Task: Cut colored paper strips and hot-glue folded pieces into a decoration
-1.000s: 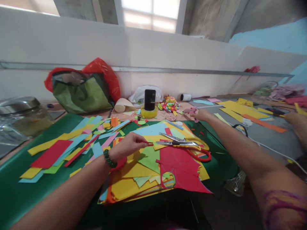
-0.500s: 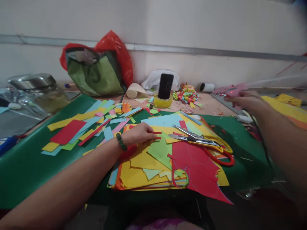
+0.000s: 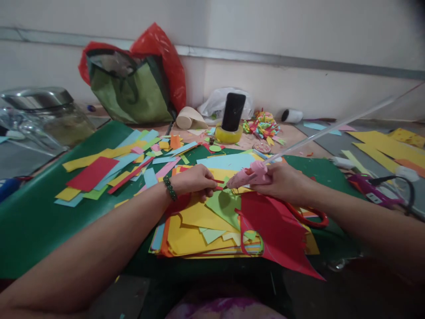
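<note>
My left hand (image 3: 195,180) pinches a small red paper strip (image 3: 219,184) above a stack of coloured paper sheets (image 3: 212,226). My right hand (image 3: 282,181) grips a pink glue gun (image 3: 249,176) with a long clear glue stick (image 3: 332,128) poking out behind it. The gun's nozzle points at the red strip, almost touching it. Red-handled scissors (image 3: 312,217) lie partly hidden under my right wrist. A bead bracelet (image 3: 170,188) is on my left wrist.
Green mat (image 3: 40,221) covers the table, strewn with paper strips (image 3: 109,170). At the back stand a green and red bag (image 3: 133,84), a phone on a yellow tape roll (image 3: 232,122), a paper flower (image 3: 262,126) and a glass jar (image 3: 49,117). Yellow sheets (image 3: 381,148) lie right.
My right hand picked up the pink glue gun at the back right and brought it in to the red strip held by my left hand. The camera tilted down.
</note>
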{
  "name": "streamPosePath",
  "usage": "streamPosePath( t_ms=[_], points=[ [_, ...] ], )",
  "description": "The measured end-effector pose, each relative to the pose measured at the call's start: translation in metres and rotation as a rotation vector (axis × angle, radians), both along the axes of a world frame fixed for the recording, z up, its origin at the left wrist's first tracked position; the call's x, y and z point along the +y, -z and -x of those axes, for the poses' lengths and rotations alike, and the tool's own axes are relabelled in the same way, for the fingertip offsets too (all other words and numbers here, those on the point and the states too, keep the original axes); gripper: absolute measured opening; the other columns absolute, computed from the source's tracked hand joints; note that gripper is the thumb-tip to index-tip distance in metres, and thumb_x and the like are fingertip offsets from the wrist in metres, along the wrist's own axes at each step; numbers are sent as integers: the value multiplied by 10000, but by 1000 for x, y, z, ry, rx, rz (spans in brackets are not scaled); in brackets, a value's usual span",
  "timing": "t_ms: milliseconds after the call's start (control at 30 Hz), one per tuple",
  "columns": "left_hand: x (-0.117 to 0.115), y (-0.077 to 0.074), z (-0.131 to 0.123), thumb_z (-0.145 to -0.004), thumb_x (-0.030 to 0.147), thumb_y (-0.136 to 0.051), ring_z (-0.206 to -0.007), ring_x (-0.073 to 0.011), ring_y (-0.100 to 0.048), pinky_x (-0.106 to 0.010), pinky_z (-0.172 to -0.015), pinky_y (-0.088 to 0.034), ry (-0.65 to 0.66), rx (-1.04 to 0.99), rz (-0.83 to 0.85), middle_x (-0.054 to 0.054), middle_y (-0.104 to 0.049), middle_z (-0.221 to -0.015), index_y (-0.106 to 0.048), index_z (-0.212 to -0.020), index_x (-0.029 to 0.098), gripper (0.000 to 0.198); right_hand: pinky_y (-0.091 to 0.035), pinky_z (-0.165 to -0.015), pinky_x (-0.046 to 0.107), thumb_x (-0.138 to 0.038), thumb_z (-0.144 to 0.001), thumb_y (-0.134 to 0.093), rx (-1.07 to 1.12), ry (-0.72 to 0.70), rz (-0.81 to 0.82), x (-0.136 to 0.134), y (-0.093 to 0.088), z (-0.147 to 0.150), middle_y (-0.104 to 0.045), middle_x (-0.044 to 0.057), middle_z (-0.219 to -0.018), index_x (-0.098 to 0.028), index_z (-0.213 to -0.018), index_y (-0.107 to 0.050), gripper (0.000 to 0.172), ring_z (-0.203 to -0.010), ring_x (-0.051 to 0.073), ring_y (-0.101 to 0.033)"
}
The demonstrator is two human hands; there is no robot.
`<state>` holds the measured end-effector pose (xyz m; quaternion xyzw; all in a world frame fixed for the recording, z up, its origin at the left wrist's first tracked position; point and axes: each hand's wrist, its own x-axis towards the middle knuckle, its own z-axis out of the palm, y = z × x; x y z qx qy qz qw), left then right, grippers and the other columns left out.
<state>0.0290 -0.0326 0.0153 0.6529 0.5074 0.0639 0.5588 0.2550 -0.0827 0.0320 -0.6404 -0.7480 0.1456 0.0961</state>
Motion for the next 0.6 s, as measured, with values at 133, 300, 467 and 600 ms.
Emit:
streamPosePath(
  t_ms=[133, 300, 467, 600],
  points=[
    [-1, -1, -2, -779, 221, -665, -393, -93, -563, -193, -417, -402, -9, 19, -13, -11, -630, -520, -631, -614, 106, 203, -321, -500, 273, -315, -731, -622, -29, 10, 12, 4, 4, 1, -549, -15, -540, -206, -647, -639, 138, -519, 135, -493],
    [3, 5, -1, -771, 208, -659, -425, -103, -594, -194, -435, -431, 10, 20, -20, -22, -656, -552, -638, -633, 109, 172, -326, -519, 271, -335, -739, -598, -38, -12, 13, 4, 7, 2, -577, -3, -589, -191, -688, -631, 157, -533, 135, -495],
    [4, 8, 1, -765, 242, -664, -430, -104, -602, -172, -386, -360, 26, 26, -45, -33, -670, -571, -645, -637, 110, 185, -310, -518, 277, -364, -747, -590, -81, -15, 25, 5, 8, 3, -592, 12, -615, -193, -680, -623, 186, -547, 144, -493],
    [3, 7, 1, -764, 232, -650, -436, -103, -603, -177, -405, -377, 24, 38, -57, -31, -669, -566, -644, -630, 110, 181, -301, -505, 277, -343, -742, -595, -86, -52, 9, 5, 8, 0, -568, 8, -566, -202, -608, -580, 194, -519, 141, -479]
  ],
)
